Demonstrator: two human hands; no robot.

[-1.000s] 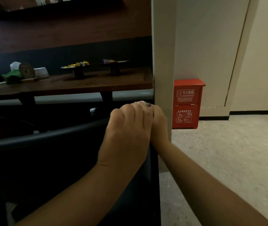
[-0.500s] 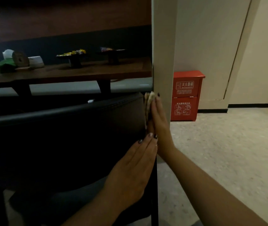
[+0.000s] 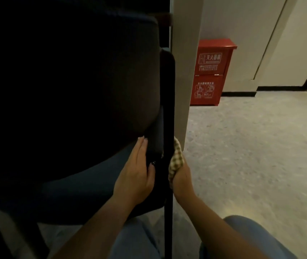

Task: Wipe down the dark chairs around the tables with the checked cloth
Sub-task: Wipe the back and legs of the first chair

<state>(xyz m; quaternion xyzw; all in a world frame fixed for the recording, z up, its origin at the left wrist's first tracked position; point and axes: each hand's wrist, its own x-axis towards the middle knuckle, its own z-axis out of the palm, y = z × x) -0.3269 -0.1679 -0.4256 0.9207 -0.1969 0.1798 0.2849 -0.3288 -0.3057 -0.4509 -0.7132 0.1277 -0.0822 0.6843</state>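
A dark chair (image 3: 70, 90) fills the left of the head view, its back towards me, with a black rear leg (image 3: 168, 212) running down its right edge. My right hand (image 3: 181, 179) holds the checked cloth (image 3: 176, 161) against the outer side of that leg, low down near the seat. My left hand (image 3: 136, 171) lies flat with straight fingers against the lower right corner of the chair back, its thumb by the frame. Most of the cloth is hidden behind the leg and my palm.
A cream pillar (image 3: 185, 62) stands right beside the chair. A red fire extinguisher box (image 3: 211, 71) sits against the wall behind it. Grey speckled floor (image 3: 251, 146) stretches to the right. My knees in blue jeans (image 3: 242, 240) show at the bottom.
Both hands have slid down the chair's right edge from the top of the back to near the seat. The view has dropped low, and the table is out of sight.
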